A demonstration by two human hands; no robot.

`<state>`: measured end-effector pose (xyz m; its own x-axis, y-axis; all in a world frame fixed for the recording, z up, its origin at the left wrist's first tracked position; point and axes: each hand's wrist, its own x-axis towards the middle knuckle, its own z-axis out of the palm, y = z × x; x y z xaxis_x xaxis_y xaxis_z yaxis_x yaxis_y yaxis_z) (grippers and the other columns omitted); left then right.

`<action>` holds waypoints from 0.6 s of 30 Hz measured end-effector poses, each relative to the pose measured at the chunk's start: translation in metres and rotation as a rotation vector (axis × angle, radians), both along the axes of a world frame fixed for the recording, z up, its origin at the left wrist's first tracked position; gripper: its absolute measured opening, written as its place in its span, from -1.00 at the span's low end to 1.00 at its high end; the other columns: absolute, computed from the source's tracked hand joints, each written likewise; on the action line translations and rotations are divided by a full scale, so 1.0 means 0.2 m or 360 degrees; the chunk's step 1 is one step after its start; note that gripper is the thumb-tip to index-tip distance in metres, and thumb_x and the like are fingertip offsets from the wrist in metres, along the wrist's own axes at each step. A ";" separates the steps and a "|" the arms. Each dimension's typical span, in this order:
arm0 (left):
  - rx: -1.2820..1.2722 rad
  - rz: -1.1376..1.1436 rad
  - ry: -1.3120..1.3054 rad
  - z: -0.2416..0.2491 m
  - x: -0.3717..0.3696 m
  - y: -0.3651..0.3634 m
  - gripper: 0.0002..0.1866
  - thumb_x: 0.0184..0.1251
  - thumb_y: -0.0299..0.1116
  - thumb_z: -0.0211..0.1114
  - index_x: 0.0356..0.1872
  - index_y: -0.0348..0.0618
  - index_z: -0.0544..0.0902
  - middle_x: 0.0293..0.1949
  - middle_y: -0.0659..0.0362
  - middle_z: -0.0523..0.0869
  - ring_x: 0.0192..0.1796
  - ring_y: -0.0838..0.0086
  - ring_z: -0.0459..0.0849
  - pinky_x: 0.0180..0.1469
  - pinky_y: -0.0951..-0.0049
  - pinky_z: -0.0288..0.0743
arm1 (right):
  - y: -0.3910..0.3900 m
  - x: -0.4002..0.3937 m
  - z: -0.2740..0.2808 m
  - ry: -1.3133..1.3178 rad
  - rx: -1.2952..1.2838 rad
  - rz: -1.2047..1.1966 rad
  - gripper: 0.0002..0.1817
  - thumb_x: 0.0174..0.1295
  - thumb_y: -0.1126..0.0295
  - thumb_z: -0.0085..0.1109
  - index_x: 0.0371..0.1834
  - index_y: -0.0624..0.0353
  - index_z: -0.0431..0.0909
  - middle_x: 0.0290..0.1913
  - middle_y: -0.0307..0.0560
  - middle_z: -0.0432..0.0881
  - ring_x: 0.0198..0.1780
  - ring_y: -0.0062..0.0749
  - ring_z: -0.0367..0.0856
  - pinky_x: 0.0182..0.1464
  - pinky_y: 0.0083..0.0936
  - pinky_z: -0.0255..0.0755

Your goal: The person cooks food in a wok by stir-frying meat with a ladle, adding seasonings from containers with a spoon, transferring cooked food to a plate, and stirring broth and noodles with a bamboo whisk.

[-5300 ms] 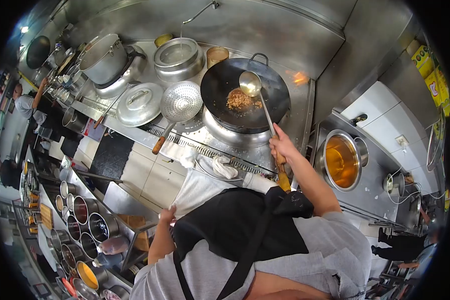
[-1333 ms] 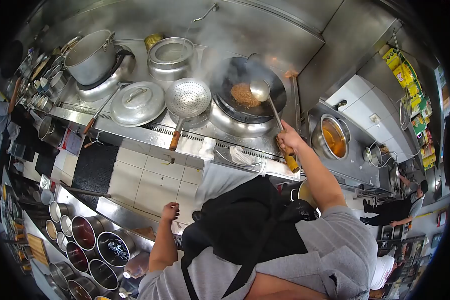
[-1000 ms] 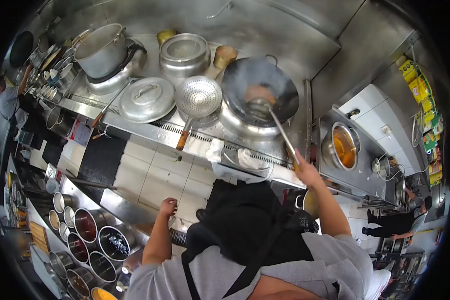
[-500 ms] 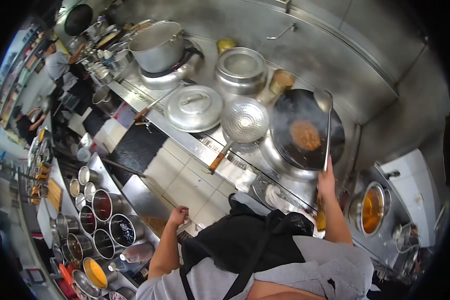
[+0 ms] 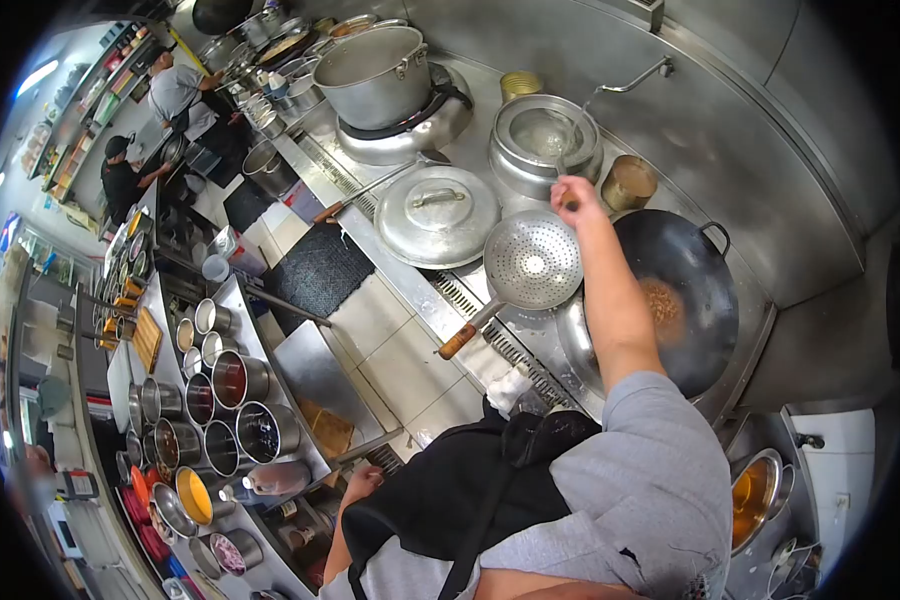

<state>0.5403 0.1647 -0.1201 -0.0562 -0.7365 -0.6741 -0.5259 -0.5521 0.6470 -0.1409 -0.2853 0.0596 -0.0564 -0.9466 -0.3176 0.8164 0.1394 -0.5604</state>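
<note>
My right hand point(image 5: 578, 196) is closed around the handle of a ladle point(image 5: 561, 168), whose bowl reaches into a metal pot point(image 5: 545, 177) by the back wall. Water runs from a wall tap point(image 5: 635, 80) into that pot. My right forearm passes over the near side of a black wok point(image 5: 705, 290), where brown minced food point(image 5: 662, 305) steams at the bottom. My left hand point(image 5: 364, 482) hangs low beside my apron, fingers loosely curled, with nothing visible in it. A perforated strainer point(image 5: 532, 262) with a wooden handle rests left of the wok.
A lidded pot point(image 5: 437, 215) and a large stockpot point(image 5: 372, 85) stand further left. A tin can point(image 5: 628, 183) sits behind the wok. Several sauce containers point(image 5: 240, 380) line the left counter. A bowl of orange liquid point(image 5: 755, 500) stands at right. Two people point(image 5: 185, 95) work far left.
My right hand has moved the ladle from the wok's right side up and left into the metal pot. Water now flows from the tap. The view has shifted, and my left hand appears lower.
</note>
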 end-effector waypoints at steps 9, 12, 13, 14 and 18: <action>0.0263 0.0547 -0.0331 -0.10 0.35 0.29 -0.67 0.18 -0.51 0.20 -0.01 -0.19 0.67 -0.27 0.05 0.75 -0.45 0.37 0.69 -0.45 0.41 0.55 | 0.55 -0.15 0.21 -0.0269 -0.0158 0.0139 -0.89 0.42 0.48 -0.03 -0.06 0.07 0.33 -0.32 -0.14 0.42 -0.53 -0.64 0.41 -0.49 -0.64 0.33; 0.0547 0.0732 -0.0344 0.13 0.23 0.16 -0.64 0.23 -0.56 0.09 0.06 -0.20 0.61 -0.30 0.03 0.74 -0.55 0.40 0.64 -0.59 0.41 0.47 | 0.71 -0.26 0.34 0.0153 -0.0064 0.0238 -0.52 0.36 0.48 0.00 0.32 -0.05 0.19 -0.38 -0.18 0.43 -0.55 -0.63 0.40 -0.55 -0.61 0.30; 0.0656 0.0917 -0.0213 0.13 0.22 0.13 -0.61 0.27 -0.58 0.02 0.11 -0.21 0.57 -0.32 0.02 0.73 -0.59 0.43 0.62 -0.66 0.42 0.41 | 0.76 -0.26 0.39 0.0162 -0.0047 0.0229 -0.52 0.36 0.48 0.00 0.32 -0.05 0.19 -0.38 -0.18 0.43 -0.55 -0.63 0.40 -0.55 -0.61 0.30; 0.0670 0.0906 -0.0209 0.11 0.21 0.09 -0.61 0.27 -0.58 0.02 0.11 -0.21 0.57 -0.32 0.02 0.73 -0.59 0.43 0.62 -0.66 0.42 0.41 | 0.80 -0.25 0.44 0.0494 0.0083 0.0177 -0.40 0.35 0.48 0.00 0.43 -0.05 0.07 -0.39 -0.18 0.44 -0.56 -0.61 0.40 -0.56 -0.60 0.30; 0.0504 0.0699 -0.0093 0.19 0.02 -0.21 -0.62 0.30 -0.55 -0.02 0.12 -0.21 0.52 -0.36 0.05 0.73 -0.57 0.48 0.65 -0.65 0.48 0.39 | 0.93 -0.28 0.57 0.1043 0.0275 0.0183 -0.16 0.32 0.48 0.02 0.61 -0.05 -0.22 -0.42 -0.15 0.46 -0.61 -0.57 0.38 -0.60 -0.55 0.27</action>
